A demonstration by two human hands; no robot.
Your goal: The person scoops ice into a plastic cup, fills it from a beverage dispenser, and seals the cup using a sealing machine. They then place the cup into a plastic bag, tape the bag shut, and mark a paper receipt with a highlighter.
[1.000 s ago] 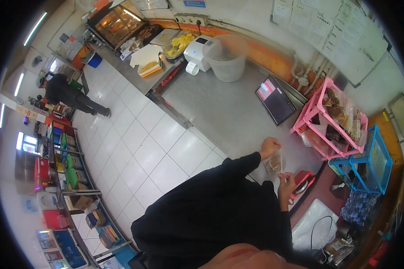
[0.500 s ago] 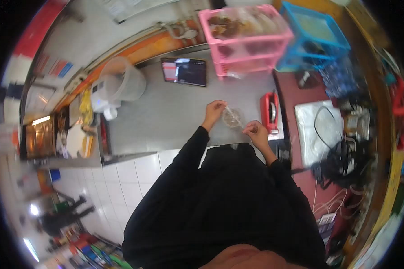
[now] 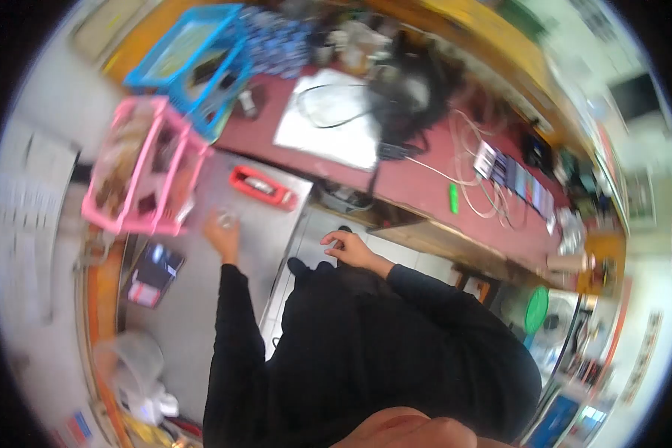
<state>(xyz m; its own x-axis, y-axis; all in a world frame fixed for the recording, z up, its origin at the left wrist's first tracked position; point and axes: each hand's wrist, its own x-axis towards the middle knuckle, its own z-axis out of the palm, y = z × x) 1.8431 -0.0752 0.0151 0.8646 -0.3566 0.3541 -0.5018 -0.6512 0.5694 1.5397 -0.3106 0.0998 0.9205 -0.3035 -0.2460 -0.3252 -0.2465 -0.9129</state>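
Note:
My left hand (image 3: 222, 237) reaches over the steel table, its fingers closed around a small clear plastic bag (image 3: 228, 218). Blur hides what the bag contains. Just beyond that hand lies a red tape dispenser (image 3: 264, 188), flat near the table's corner. My right hand (image 3: 349, 249) is off the table, in front of my body and above the tiled floor. Its fingers are loosely bent and apart, with nothing seen in them.
A pink rack (image 3: 151, 166) of bagged goods and a blue basket (image 3: 190, 63) stand at the far left. A tablet (image 3: 153, 272) lies on the steel table (image 3: 194, 328), near a clear tub (image 3: 131, 358). The maroon counter (image 3: 418, 183) carries cables and several phones.
My view has turned to the right. Both hands were at the clear bag over the table; now only my left has it, and my right has come away, its fingers apart.

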